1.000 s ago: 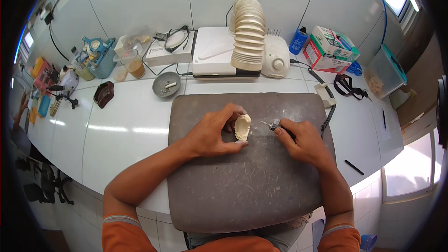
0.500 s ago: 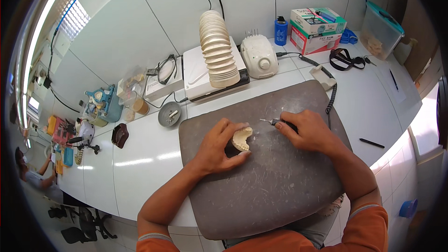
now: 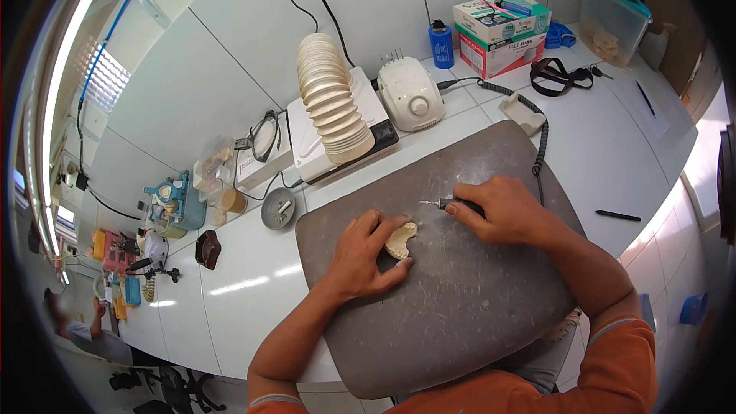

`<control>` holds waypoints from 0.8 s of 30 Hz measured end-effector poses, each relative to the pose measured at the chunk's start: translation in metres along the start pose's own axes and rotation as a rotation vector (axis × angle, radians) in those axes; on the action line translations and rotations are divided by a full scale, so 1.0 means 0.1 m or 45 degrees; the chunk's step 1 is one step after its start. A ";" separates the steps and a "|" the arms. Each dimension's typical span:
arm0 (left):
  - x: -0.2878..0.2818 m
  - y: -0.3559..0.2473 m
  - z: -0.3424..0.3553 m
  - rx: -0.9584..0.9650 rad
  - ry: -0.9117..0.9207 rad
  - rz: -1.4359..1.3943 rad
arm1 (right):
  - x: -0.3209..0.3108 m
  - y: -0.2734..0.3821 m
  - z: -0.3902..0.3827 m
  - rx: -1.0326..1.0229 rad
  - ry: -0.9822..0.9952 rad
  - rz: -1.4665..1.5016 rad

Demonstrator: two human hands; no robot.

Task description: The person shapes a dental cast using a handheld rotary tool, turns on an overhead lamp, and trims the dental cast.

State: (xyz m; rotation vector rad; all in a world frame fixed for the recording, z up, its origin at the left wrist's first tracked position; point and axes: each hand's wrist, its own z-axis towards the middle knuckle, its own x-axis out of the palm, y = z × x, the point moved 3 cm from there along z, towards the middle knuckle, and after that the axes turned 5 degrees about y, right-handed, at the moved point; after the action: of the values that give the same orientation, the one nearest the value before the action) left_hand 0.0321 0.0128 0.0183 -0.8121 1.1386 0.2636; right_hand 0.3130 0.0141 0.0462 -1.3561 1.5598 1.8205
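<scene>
A cream-coloured dental cast [image 3: 401,241], curved like an arch of teeth, is on the dark, scratched work pad [image 3: 452,322]. My left hand [image 3: 362,254] grips it from the left, thumb at its near end and fingers at its far end. My right hand [image 3: 498,211] is closed round a dark rotary handpiece [image 3: 469,205]. Its thin metal bur points left, beyond the cast and apart from it. From the handpiece area a coiled black cord [image 3: 543,146] runs back toward a white control unit [image 3: 412,94] with a round knob.
Behind the pad stands a white suction unit with a ribbed hose [image 3: 332,100]. A grey bowl [image 3: 277,208] lies left of it. Mask boxes [image 3: 502,38], a blue bottle [image 3: 441,44] and a clear tub [image 3: 616,19] line the back right. A pen [image 3: 618,215] lies right. Another person [image 3: 96,337] works far left.
The whole view has shifted and tilted slightly. My left hand still holds the cast, and my right hand still holds the handpiece, its bur still apart from the cast.
</scene>
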 end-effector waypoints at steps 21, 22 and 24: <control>-0.05 0.00 0.01 -0.074 -0.090 -0.345 | 0.01 -0.01 0.01 -0.008 0.026 -0.006; -0.04 0.01 0.01 -0.074 -0.094 -0.342 | 0.01 0.00 0.01 -0.004 0.030 -0.011; -0.03 0.04 -0.01 -0.056 -0.143 -0.351 | 0.00 0.01 0.01 -0.005 0.033 -0.020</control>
State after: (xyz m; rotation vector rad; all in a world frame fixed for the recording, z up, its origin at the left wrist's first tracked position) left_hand 0.0279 0.0154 0.0192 -0.9705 0.9064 0.1033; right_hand 0.3116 0.0147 0.0465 -1.3953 1.5554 1.8045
